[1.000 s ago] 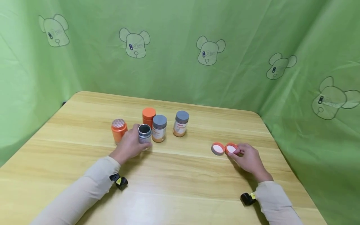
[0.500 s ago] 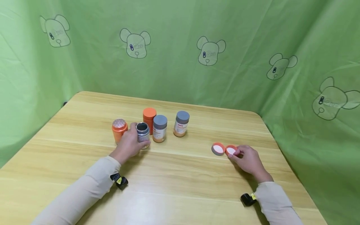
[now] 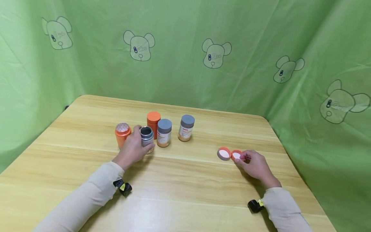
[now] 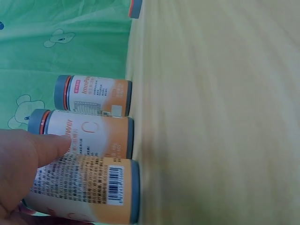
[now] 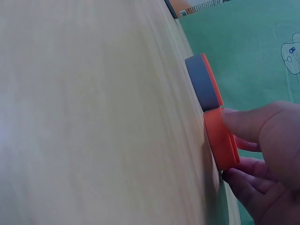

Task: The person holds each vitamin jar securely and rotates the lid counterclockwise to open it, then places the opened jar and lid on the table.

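My left hand (image 3: 131, 149) grips an uncapped grey-rimmed jar (image 3: 147, 141), thumb on its near side; its dark mouth faces up. In the left wrist view, the barcode label of that jar (image 4: 84, 185) shows, with the thumb at its upper part. My right hand (image 3: 255, 165) pinches an orange lid (image 3: 235, 155) that lies with its white lining up. Touching it on the left is an upturned grey lid (image 3: 223, 154) with an orange inner rim. In the right wrist view, thumb and fingers hold the orange lid (image 5: 220, 140) at its rim.
Left of the held jar stands an orange jar (image 3: 122, 132) with a printed seal. Behind it is a capped orange jar (image 3: 153, 120). Two grey-capped jars (image 3: 164, 133) (image 3: 186, 129) stand to the right. A green curtain (image 3: 179, 80) borders the wooden table (image 3: 185, 180).
My left hand has shifted the uncapped jar slightly left, away from the nearest grey-capped jar. The right hand stays at the orange lid, almost unmoved.
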Motion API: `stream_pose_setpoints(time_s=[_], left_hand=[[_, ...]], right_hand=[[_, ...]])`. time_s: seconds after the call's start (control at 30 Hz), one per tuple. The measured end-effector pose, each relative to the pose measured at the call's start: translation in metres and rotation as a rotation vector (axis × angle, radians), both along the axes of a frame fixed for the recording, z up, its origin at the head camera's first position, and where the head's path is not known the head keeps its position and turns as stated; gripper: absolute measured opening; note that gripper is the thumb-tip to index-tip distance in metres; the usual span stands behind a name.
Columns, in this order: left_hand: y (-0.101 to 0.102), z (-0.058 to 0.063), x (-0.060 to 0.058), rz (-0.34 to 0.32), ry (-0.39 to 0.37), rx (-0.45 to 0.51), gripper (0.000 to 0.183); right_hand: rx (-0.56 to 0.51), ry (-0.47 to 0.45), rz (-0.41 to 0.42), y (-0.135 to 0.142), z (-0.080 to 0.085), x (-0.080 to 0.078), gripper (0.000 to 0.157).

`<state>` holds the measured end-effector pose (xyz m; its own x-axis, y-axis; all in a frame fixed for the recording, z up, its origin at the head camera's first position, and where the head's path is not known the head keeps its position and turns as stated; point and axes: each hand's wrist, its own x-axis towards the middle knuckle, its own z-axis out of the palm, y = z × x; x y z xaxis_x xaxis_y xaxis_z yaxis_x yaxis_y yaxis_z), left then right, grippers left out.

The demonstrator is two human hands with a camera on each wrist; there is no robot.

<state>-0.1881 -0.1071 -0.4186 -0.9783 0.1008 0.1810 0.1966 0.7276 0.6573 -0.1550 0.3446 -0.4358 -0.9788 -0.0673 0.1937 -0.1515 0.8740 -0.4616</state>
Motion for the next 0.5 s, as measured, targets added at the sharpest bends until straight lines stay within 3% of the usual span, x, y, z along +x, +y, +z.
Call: stream_pose_setpoints(time_s=[0.1, 0.23, 0.5], left_hand=[[0.001, 0.006, 0.001, -0.002, 0.010, -0.009, 0.086], [0.003, 0.015, 0.005, -0.009, 0.037, -0.027, 0.085], [0.008, 0.029, 0.008, -0.036, 0.206, -0.054, 0.072]], right_hand=[[-0.017, -0.028, -0.022, 0.000, 0.003, 0.000, 0.022], [-0.044, -0.001, -0.027, -0.003, 0.012, -0.001, 0.028], [-0.113, 0.087, 0.094, -0.042, 0.036, -0.015, 0.030]])
